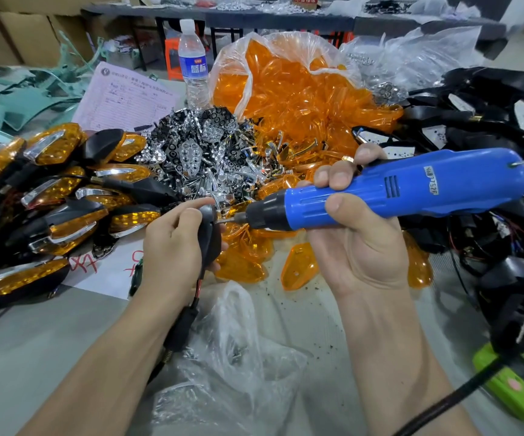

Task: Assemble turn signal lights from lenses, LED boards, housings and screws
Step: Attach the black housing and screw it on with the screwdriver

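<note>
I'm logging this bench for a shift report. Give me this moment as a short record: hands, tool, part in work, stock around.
left hand: grips a black housing, wires hanging below
right hand: holds the blue screwdriver, bit at the housing
finished lights: piled at the left
lenses: orange, in an open bag behind, some loose on the table
reflectors: chrome heap in the middle
spare housings: black, wired, tangled at the right
other: bottle, form

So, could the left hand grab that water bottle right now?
Probably not: the left hand grips a black housing, and the water bottle stands far back behind the heap of chrome parts.
</note>
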